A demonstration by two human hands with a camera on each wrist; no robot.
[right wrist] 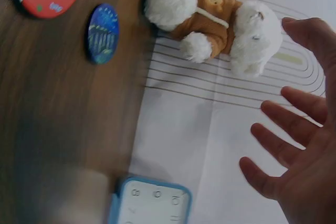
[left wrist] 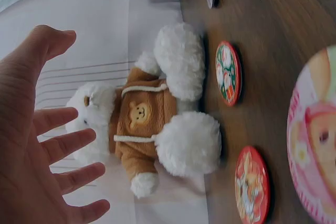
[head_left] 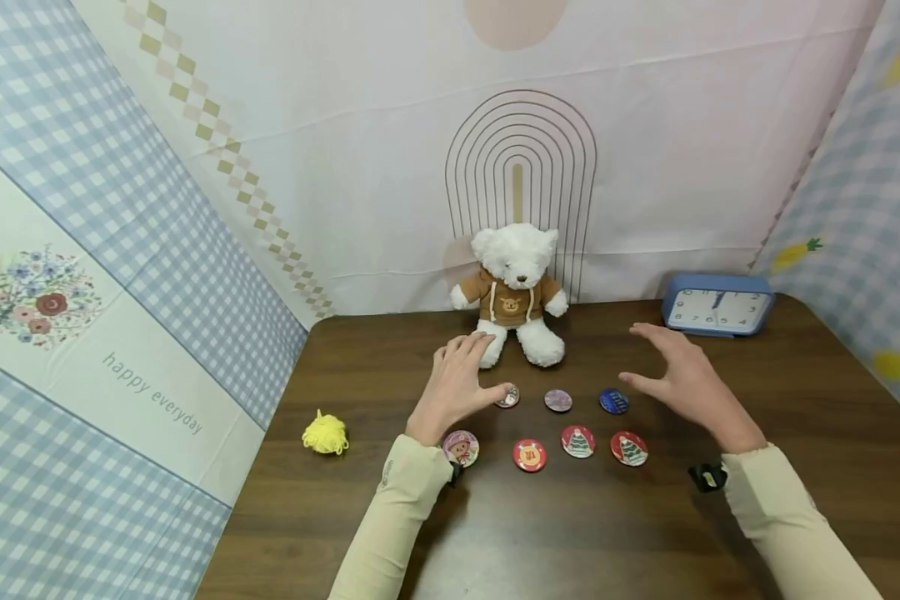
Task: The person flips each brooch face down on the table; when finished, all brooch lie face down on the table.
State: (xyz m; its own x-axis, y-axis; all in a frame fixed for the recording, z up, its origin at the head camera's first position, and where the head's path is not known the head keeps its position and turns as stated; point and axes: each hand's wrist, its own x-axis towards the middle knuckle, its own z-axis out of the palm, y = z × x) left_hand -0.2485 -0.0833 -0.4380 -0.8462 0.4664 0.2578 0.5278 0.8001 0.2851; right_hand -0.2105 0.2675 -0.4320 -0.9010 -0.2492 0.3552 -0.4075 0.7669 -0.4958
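Observation:
Both hands hover over the wooden table with nothing in them. The left hand (head_left: 457, 383), fingers apart, is near a white teddy bear (head_left: 516, 275) in a brown hoodie. Its thumb partly covers a small round badge (head_left: 512, 398) in the head view. By the left wrist lies a larger pink badge (head_left: 461, 450) with a bear picture. The right hand (head_left: 686, 379) spreads its fingers beside a blue badge (head_left: 613, 401). Between the hands lie a purple badge (head_left: 558, 401), a red-and-gold badge (head_left: 529, 455) and two Christmas-tree badges (head_left: 578, 442). In the left wrist view, a red-rimmed badge (left wrist: 252, 184) also shows.
A ball of yellow yarn (head_left: 326, 433) sits on the table's left part. At the back right stands a blue clock (head_left: 718, 305). Printed cloth (head_left: 375, 192) hangs behind the table, with checked cloth at both sides.

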